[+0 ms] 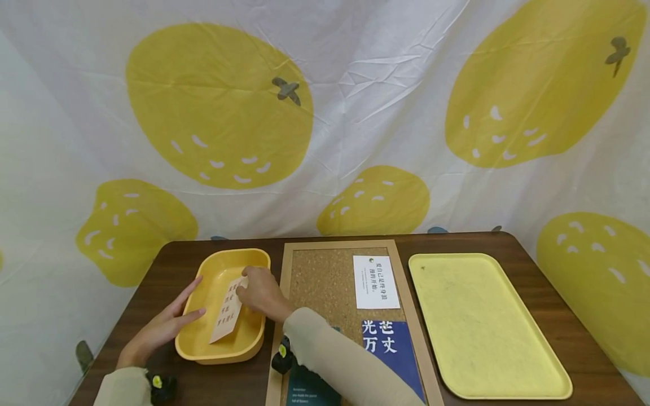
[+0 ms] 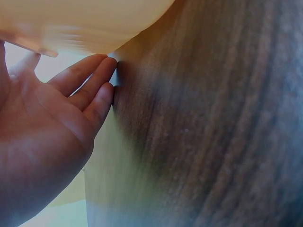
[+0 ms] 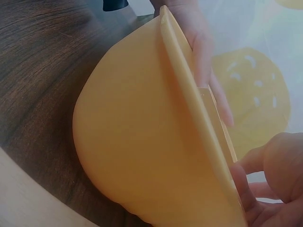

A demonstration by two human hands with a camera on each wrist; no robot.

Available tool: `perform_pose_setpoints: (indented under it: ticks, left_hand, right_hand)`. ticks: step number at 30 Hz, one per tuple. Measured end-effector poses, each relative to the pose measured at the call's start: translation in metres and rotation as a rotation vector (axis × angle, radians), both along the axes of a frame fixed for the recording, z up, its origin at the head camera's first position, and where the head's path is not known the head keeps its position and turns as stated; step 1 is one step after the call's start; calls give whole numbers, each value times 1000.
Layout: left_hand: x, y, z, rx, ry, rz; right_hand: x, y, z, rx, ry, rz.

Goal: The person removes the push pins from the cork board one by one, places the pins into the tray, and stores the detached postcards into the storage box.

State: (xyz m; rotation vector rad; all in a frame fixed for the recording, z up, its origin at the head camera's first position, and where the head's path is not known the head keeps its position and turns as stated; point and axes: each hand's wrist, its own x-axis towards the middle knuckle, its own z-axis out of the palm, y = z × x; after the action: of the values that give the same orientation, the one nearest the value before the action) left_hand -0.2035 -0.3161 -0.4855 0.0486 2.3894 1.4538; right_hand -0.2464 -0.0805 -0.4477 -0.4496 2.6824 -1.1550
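My right hand (image 1: 264, 294) reaches over the yellow basin (image 1: 223, 357) and pinches the upper end of a pale pink card (image 1: 228, 313) with red handwriting-style characters. The card slants inside the basin, its lower end near the front wall. At the basin's left side, my left hand (image 1: 161, 332) touches the rim with its thumb over the edge and fingers extended. The left wrist view shows my left hand's fingers (image 2: 80, 80) fairly straight beside the basin's outer wall. In the right wrist view, the basin's side (image 3: 132, 127) hides most of the card, and my right hand (image 3: 279, 184) is at the rim.
Right of the basin lies a wood-framed corkboard (image 1: 320, 282) with a pinned white card (image 1: 376, 282), a blue card (image 1: 396, 352) and a teal card (image 1: 310, 389). My right forearm crosses it. A pale yellow tray (image 1: 487, 327) sits at the right on the dark wooden table (image 1: 569, 321).
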Motion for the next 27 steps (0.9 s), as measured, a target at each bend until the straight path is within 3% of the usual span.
perform_pose_setpoints:
  ticks: [27]
  left_hand:
    - [-1,-1,-2,2,9,-4]
  right_hand:
    - [2,2,-1,-86,-15,-32]
